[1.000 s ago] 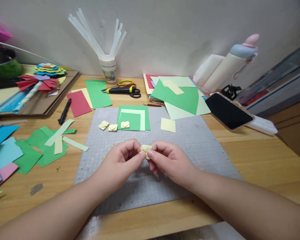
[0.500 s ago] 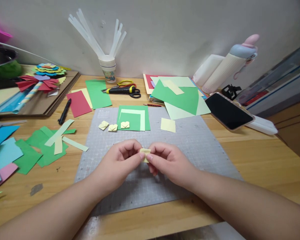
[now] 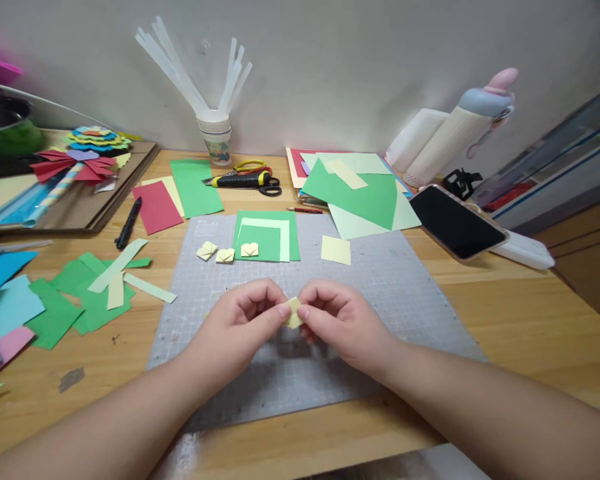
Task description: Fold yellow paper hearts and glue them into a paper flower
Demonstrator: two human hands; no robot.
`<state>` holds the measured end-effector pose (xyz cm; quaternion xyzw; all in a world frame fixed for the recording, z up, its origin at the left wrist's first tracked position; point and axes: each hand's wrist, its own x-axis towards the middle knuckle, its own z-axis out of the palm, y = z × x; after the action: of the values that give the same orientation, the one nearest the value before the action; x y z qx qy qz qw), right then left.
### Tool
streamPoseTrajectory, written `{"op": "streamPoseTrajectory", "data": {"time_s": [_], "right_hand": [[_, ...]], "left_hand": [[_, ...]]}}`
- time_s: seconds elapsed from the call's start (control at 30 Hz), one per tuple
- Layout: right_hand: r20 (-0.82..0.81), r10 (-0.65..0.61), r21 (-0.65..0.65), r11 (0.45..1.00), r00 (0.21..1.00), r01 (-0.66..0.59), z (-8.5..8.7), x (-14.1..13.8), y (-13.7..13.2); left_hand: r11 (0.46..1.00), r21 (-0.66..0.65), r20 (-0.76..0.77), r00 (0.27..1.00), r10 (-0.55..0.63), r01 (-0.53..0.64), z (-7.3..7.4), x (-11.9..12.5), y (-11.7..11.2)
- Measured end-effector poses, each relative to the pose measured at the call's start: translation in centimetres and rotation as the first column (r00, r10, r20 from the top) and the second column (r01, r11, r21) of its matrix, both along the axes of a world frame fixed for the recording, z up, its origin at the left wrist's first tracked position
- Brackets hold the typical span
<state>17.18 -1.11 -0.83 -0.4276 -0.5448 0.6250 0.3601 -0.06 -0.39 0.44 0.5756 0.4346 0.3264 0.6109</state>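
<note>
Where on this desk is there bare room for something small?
Bare wood shows right of the grey mat, in front of the phone. The mat's upper right, beside the yellow square, is bare too. Crowded: mid-mat, where the left hand and right hand hold yellow paper; the left, with green scraps; the back, with the paper stack.

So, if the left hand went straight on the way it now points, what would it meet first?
Probably the right hand, across the small yellow paper that it and the left hand hold; depth is unclear.
</note>
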Motion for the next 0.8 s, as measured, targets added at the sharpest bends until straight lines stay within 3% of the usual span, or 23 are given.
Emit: {"op": "streamPoseTrajectory", "data": {"time_s": [0.2,0.47,0.67,0.8], "right_hand": [[0.012,0.055,0.009,0.998,0.998,-0.055,0.07,0.09,0.16],[0.018,0.114,-0.033,0.993,0.993,-0.113,0.31,0.06,0.05],[-0.014,0.117,-0.130,0.985,0.993,-0.118,0.57,0.08,0.28],[-0.073,0.055,-0.233,0.970,0.996,-0.071,0.54,0.22,0.50]], "left_hand": [[0.995,-0.059,-0.017,0.997,-0.079,0.078,0.01,0.22,-0.18],[0.996,-0.025,-0.009,0.996,-0.088,0.088,-0.10,-0.11,-0.08],[0.995,-0.038,-0.052,0.995,-0.091,0.089,-0.19,-0.46,-0.19],[0.988,-0.114,0.003,0.994,-0.107,0.106,-0.23,-0.25,-0.01]]}}
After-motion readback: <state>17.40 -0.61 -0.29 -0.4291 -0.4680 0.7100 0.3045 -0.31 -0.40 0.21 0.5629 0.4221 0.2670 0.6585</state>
